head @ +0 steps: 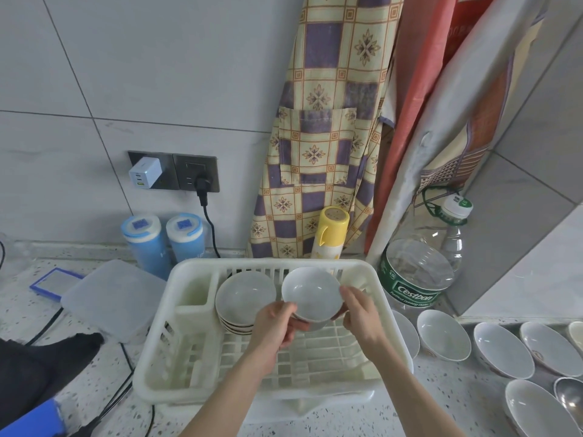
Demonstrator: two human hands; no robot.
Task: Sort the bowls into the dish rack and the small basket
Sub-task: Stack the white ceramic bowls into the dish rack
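Head view: left hand (277, 326), right hand (362, 313) both grip white bowl (310, 293) over dish rack (202, 370)

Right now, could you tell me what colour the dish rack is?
The dish rack is white, seen in the head view.

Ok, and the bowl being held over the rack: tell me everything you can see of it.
The bowl is plain white, glossy, ceramic by its look, round with a thin rim, and empty. It is tilted, its opening facing the camera, above the white plastic rack, right of a stack of bowls leaning there. The left hand grips its lower left rim; the right hand holds its right side. Its base is hidden.
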